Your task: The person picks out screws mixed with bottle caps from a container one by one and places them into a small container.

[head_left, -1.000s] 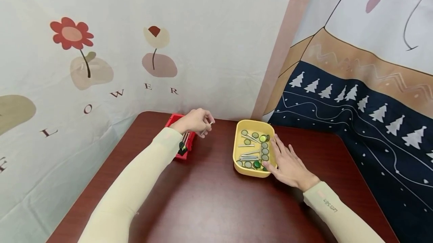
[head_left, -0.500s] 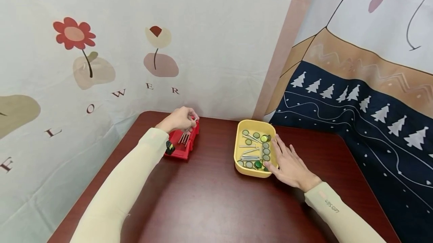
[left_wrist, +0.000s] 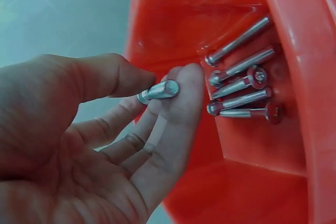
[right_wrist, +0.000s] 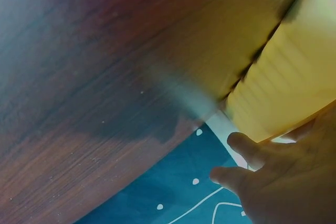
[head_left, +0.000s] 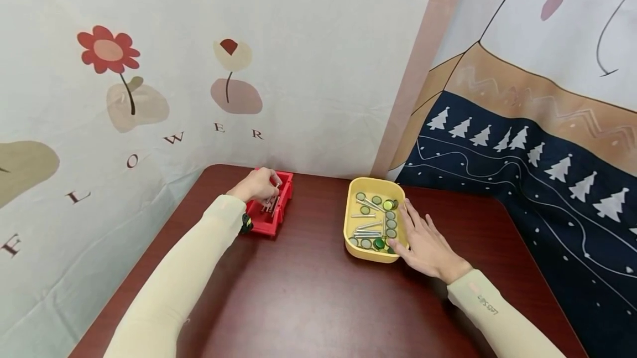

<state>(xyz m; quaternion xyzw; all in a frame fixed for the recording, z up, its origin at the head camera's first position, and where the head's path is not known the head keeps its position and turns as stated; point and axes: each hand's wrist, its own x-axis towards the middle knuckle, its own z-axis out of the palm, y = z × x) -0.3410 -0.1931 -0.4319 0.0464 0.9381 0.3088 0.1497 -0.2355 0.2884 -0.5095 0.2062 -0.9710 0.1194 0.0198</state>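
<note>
My left hand (head_left: 256, 185) is over the red bin (head_left: 261, 229) at the table's back left. In the left wrist view, its thumb and fingertips pinch a silver bolt (left_wrist: 161, 90), blunt end towards the camera. Beneath, several more bolts (left_wrist: 244, 99) lie side by side on the bin's floor; one head shows a cross slot. My right hand (head_left: 429, 247) rests with straight fingers on the right rim of the yellow box (head_left: 370, 254). Inside that box are loose bolts (head_left: 368, 233) and several bottle caps (head_left: 391, 224), some green. In the right wrist view, fingers overlap the box's outer wall (right_wrist: 283, 72).
The dark red-brown table (head_left: 308, 291) stands against a printed cloth (head_left: 318, 70) at the back. A navy cloth with white trees (head_left: 468, 153) hangs along the right side. Between the bin and the box lies a stretch of tabletop.
The left hand has moved left, from beside the red bin to above it, then lower towards the bin, with the bolt in its fingers. The right hand stays at the yellow box's rim.
</note>
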